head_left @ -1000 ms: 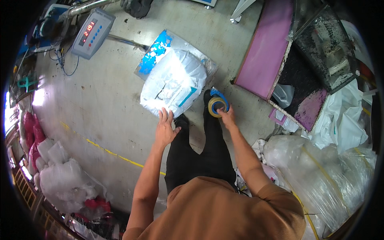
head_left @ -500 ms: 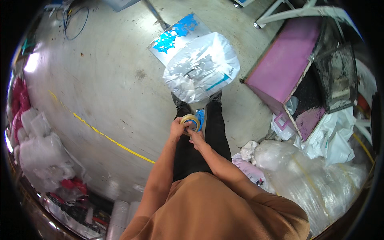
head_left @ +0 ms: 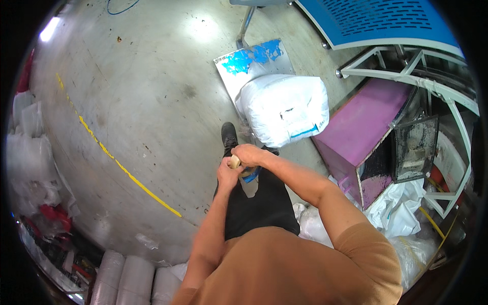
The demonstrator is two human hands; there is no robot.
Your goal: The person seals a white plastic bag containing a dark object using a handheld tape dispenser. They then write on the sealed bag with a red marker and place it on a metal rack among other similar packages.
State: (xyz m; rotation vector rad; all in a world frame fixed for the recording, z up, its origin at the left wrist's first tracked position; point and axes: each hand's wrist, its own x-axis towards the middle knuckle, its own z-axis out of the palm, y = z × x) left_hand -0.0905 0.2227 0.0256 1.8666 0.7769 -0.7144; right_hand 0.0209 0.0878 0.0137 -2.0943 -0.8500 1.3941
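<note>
In front of my thighs, my left hand [head_left: 228,175] is closed around a roll of tan packing tape [head_left: 234,161], now seen nearly edge-on. My right hand [head_left: 247,154] reaches across above it, fingers bent down onto the roll's far side; its fingertips are partly hidden. A blue tape dispenser [head_left: 250,177] shows just below the hands, against my dark trousers. Past my shoes, a full white sack [head_left: 290,108] rests on a metal platform [head_left: 231,84] with patches of peeling blue film.
A pole [head_left: 246,28] rises behind the platform. To the right are a purple box [head_left: 363,119], a white-framed stand [head_left: 414,76] and crumpled white bags [head_left: 399,208]. Plastic-wrapped rolls [head_left: 134,282] stand at lower left. A yellow line [head_left: 129,177] crosses the floor.
My right hand has moved from below the tape roll to above it, its elbow swinging out. The roll has turned from face-on to nearly edge-on. The view has shifted, and the sack appears farther right.
</note>
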